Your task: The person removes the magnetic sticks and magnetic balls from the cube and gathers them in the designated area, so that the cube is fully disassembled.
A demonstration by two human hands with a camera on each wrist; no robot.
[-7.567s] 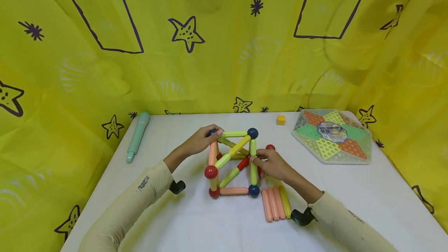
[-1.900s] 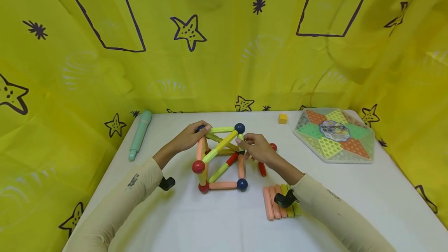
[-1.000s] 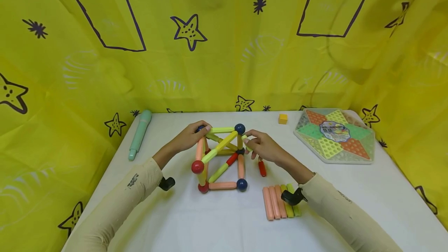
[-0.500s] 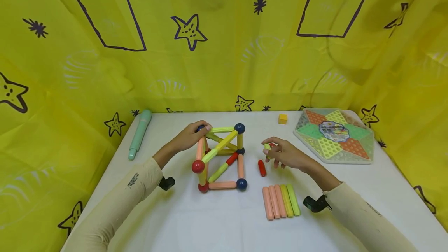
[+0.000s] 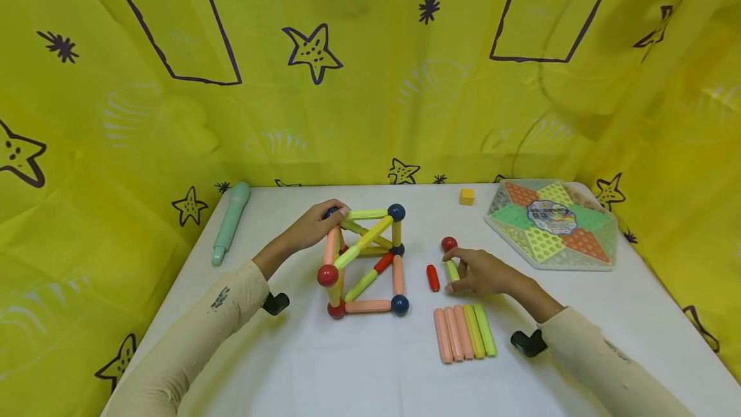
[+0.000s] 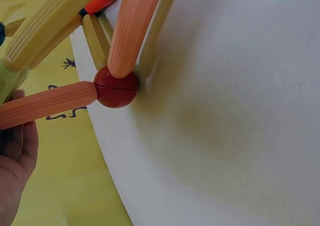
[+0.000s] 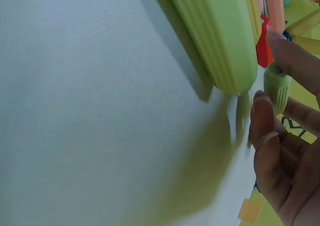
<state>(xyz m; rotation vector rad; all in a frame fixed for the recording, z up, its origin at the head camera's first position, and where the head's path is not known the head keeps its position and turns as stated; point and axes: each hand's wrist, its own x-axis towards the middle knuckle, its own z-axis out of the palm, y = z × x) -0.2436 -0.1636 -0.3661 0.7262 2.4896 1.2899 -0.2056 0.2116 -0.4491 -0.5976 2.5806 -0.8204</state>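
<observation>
Short stick [image 5: 453, 271] is moving nearer me; right hand [image 5: 484, 271] pinching it, left hand [image 5: 311, 230] gripping standing frame [image 5: 365, 242]; 6 sticks [image 5: 464, 333] lying loose.

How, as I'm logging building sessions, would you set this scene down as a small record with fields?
Left hand: grips the stick frame at its upper left corner
Right hand: fingers around a short green stick; firmness of grip unclear
Frame: sticks joined by red and blue balls
Loose row: three pink sticks, one yellow stick, one long green stick
Other loose pieces: short red stick, red ball
Far right: orange cube, patterned board
Far left: mint-green tube
</observation>
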